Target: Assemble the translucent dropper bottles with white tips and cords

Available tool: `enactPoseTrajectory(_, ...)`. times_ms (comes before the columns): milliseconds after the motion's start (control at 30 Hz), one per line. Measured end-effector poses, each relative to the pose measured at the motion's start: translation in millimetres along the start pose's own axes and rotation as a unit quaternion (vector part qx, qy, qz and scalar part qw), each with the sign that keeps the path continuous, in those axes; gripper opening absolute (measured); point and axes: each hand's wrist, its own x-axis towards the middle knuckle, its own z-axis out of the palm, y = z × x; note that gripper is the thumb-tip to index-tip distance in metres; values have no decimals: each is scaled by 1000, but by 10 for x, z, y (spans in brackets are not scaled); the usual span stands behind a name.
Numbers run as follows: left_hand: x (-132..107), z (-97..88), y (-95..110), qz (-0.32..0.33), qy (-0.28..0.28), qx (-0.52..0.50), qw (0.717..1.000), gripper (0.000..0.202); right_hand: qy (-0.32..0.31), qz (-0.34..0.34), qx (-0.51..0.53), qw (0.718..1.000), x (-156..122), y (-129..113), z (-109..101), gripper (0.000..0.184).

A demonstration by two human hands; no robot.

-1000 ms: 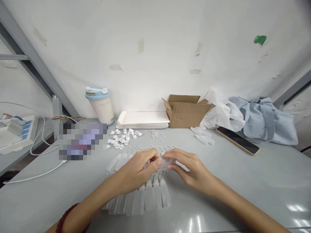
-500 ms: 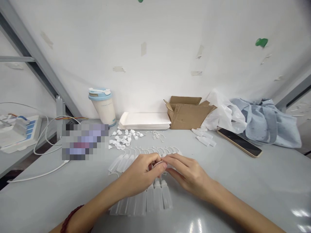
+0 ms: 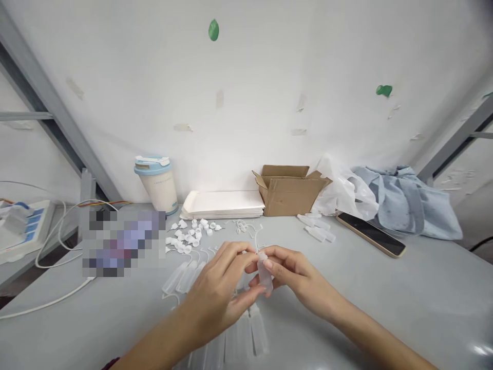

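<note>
My right hand (image 3: 296, 277) pinches a small clear plastic dropper bottle (image 3: 264, 272), held upright just above the grey table (image 3: 385, 298). My left hand (image 3: 219, 293) closes on the same bottle from the left, fingertips at its neck, where a thin white tethered cap strand sticks up. Below and left of my hands lie rows of similar clear bottles (image 3: 239, 339), side by side on the table. A scatter of small white caps and tips (image 3: 188, 234) lies farther back on the left.
At the back stand a lidded cup (image 3: 156, 182), a stack of white sheets (image 3: 223, 204) and an open cardboard box (image 3: 288, 190). To the right are loose bottles (image 3: 318, 228), a phone (image 3: 372, 235), a plastic bag and blue cloth (image 3: 404, 203). White cables and a power strip are at left.
Both hands have lifted one bottle off the table and turned it upright. The camera has tilted up a little, so the table objects sit lower in view.
</note>
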Motion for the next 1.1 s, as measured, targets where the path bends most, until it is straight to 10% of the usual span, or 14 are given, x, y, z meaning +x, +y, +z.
enactPoseTrajectory(233,-9,14,-28,85,-11,64,994,43,-23,35,76,996,14,21,-23,31)
enactPoseTrajectory(667,-7,40,94,5,-35,-58,998,38,-131,101,-7,986,12,-33,-282,28)
enactPoseTrajectory(1100,-101,145,286,-23,-266,9,964,39,-279,230,-98,927,55,6,-550,28)
